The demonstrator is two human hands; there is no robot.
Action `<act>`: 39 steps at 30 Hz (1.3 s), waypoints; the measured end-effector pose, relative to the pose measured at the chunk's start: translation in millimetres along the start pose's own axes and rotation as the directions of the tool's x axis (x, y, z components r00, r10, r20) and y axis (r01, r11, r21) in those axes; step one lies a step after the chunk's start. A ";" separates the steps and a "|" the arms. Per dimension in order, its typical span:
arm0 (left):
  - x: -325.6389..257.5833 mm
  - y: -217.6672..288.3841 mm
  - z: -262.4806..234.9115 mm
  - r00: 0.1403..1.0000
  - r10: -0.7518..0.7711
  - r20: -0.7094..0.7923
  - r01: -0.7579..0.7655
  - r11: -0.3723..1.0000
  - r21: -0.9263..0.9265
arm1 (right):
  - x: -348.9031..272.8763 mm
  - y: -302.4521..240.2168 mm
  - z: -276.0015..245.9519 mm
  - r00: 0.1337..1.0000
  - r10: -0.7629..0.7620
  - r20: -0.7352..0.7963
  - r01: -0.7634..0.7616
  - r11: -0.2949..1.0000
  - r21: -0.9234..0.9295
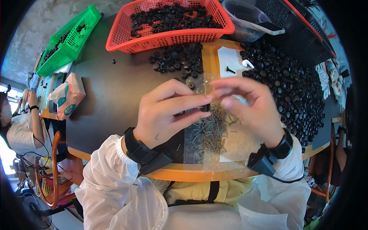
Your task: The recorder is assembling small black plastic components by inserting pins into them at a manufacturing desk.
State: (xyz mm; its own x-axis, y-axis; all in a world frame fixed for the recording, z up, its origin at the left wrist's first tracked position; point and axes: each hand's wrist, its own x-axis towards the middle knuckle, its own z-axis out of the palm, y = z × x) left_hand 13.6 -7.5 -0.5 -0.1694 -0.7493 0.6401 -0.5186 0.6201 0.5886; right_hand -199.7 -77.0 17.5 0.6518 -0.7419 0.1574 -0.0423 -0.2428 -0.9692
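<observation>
My left hand [165,113] pinches a small black round part [206,107] between thumb and fingertips, above the middle of the table. My right hand [251,105] hovers just to its right with curled fingers close to the part; whether it holds a screw is hidden. Under both hands lies a clear plastic sheet [195,149] with a heap of small dark screws [212,130]. Both wrists wear black bands with cables, over white sleeves.
A red basket [168,38] of black parts stands at the back, a green basket [69,40] back left. Loose black parts [174,61] lie ahead; a big pile [291,88] lies right. A tissue pack [69,96] sits left. Another person [19,126] sits far left.
</observation>
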 end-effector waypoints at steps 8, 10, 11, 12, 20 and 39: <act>3.3 6.7 -1.2 0.995 -0.074 0.062 0.076 0.997 -0.019 | -7.8 6.6 12.6 0.968 0.214 0.129 -0.247 0.897 0.368; 6.8 6.3 -1.8 0.978 -0.198 0.062 0.201 0.979 -0.035 | -5.9 10.6 10.4 0.986 0.167 0.012 -0.163 0.939 0.302; 7.9 -2.7 -3.4 0.986 -0.164 -0.001 0.163 0.980 0.117 | -4.4 13.9 9.6 0.986 0.167 0.011 -0.162 0.939 0.303; 9.7 -11.2 -5.5 0.991 -0.121 -0.057 0.132 0.954 0.268 | -2.6 17.1 8.4 0.991 0.119 -0.059 -0.098 0.957 0.272; 11.8 -40.6 -5.4 0.985 -0.056 0.165 -0.030 0.878 0.477 | 3.8 25.6 15.5 0.977 0.024 -0.211 0.026 0.972 0.233; 2.2 -40.1 -21.2 0.985 -0.145 0.091 0.057 0.777 0.627 | 0.2 24.7 14.1 0.989 -0.023 -0.144 0.025 1.000 0.016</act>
State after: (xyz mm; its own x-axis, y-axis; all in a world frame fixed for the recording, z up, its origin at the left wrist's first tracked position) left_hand 51.8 -29.1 -12.2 -0.1677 -0.8494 0.5004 -0.9381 0.2935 0.1838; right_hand -189.9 -74.3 -9.1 0.5368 -0.8184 0.2051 -0.0134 -0.2513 -0.9678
